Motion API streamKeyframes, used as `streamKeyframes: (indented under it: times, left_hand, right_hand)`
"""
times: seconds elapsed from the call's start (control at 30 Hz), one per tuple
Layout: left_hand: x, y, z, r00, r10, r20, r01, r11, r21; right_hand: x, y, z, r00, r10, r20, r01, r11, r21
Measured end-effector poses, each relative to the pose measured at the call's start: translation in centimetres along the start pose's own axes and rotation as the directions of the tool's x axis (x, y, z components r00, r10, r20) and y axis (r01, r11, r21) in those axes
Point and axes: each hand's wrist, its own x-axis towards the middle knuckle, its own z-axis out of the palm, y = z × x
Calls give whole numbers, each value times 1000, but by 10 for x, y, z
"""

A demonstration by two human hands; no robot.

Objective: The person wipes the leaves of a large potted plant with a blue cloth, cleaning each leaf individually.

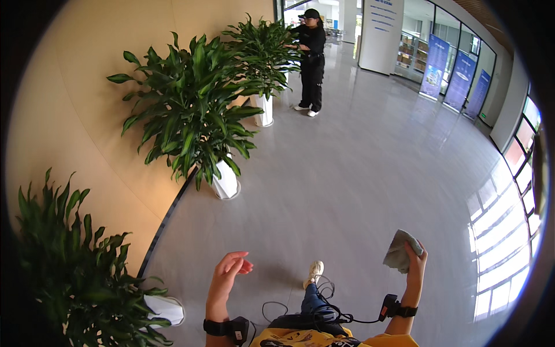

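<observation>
My right hand (pixel 417 256) grips a folded grey-green cloth (pixel 399 252) out to my right, above the floor. Held out in front on the other side, my left hand (pixel 232 264) has nothing in it, and its fingers are loosely curled and partly apart. Ahead and to the left, a leafy green potted plant (pixel 195 95) stands in a tall white planter (pixel 225 180). Another such plant (pixel 82 273) is close by at the lower left, its white planter (pixel 164 310) partly hidden by leaves. Both hands are apart from the plants.
A third plant (pixel 260 56) stands farther along the beige wall (pixel 95 108), with a person in black (pixel 312 60) reaching to its leaves. Blue banners (pixel 461 80) line the glass at right. Cables (pixel 329 295) hang at my waist over the grey floor (pixel 347 182).
</observation>
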Motion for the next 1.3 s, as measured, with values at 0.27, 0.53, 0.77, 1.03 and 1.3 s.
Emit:
streamKeyframes:
  times: [0.27,0.53,0.77,1.03,1.3]
  left_hand:
    - [224,49,60,981,60,-184,-53,998,42]
    - [423,77,81,964,161,-210,-163,987,8]
    - [628,102,67,838,380,-391,-511,796,-324]
    - [813,182,-33,728,95,-679,-635,467,-615]
    - [808,111,-19,535,228,-813,-653,722,-227]
  right_hand:
    - [274,-3,120,992,-8,122,0,998,67]
    - [418,-88,317,774,-76,629,141,989,-55]
    - [527,-126,463,511,-226,829,388,922,12]
    - [618,-153,620,252,-242,937,438,892,112]
    - [605,-219,781,-279,-521,807,368,718,590]
